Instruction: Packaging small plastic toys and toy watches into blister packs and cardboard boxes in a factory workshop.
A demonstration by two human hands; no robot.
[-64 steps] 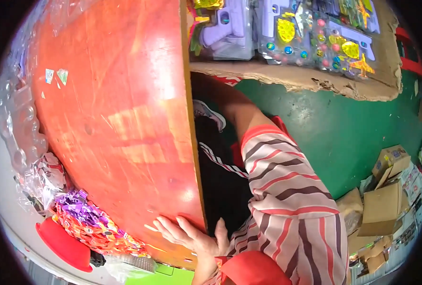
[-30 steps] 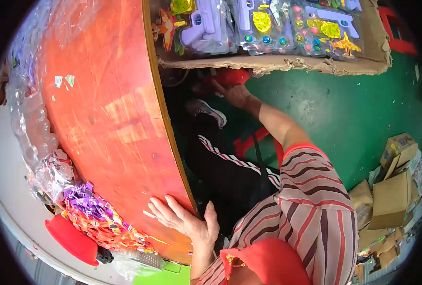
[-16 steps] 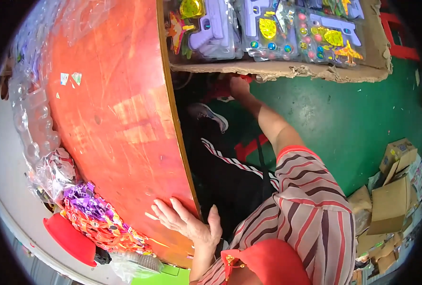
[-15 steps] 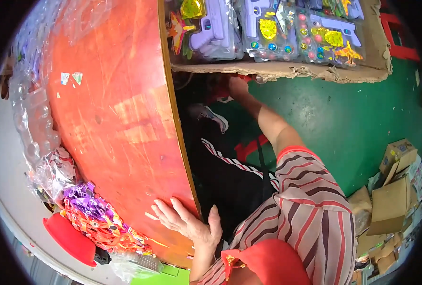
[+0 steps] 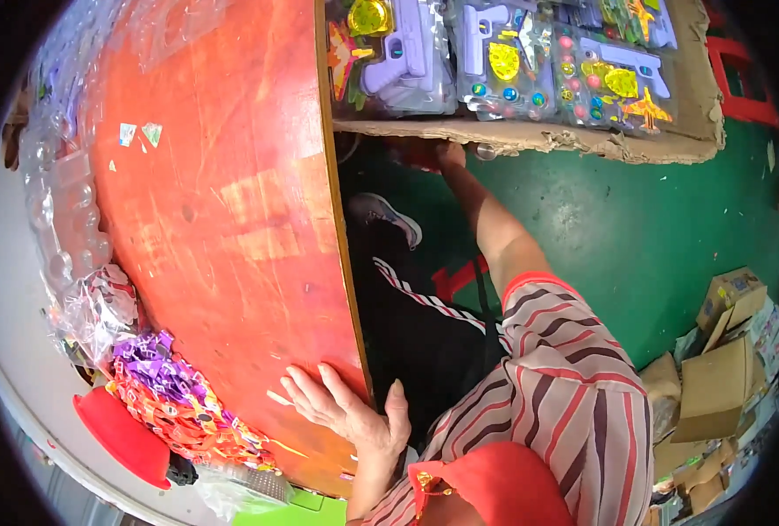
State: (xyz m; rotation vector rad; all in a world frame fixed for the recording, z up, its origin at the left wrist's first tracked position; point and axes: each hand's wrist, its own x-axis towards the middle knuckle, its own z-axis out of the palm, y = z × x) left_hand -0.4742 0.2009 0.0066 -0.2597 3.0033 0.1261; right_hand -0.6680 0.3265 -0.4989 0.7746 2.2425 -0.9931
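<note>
My left hand (image 5: pixel 347 410) lies flat on the orange-red wooden table (image 5: pixel 223 219), close to its right edge. Its fingers are stretched out and the thumb stands apart. My right arm reaches down beside the table. At its end my right hand (image 5: pixel 451 156) is closed at a red object (image 5: pixel 417 158), just below the torn edge of a cardboard box (image 5: pixel 530 138). The red object is mostly in shadow under the box, and my fingertips are partly hidden. In the box lie several clear blister packs (image 5: pixel 503 61) with purple toy guns, yellow discs, small balls and toy planes.
Clear plastic blister shells (image 5: pixel 70 210) line the table's far side. Purple and orange small parts (image 5: pixel 184 399) are heaped near a red basin (image 5: pixel 122 438). Opened cartons (image 5: pixel 714 386) stack up on the right. A red plastic stool (image 5: pixel 740 83) stands on the green floor (image 5: pixel 600 228).
My right hand and the red object have shifted slightly, the object now farther under the box and less visible. The table and box appear slightly farther right in view. My left hand stays put.
</note>
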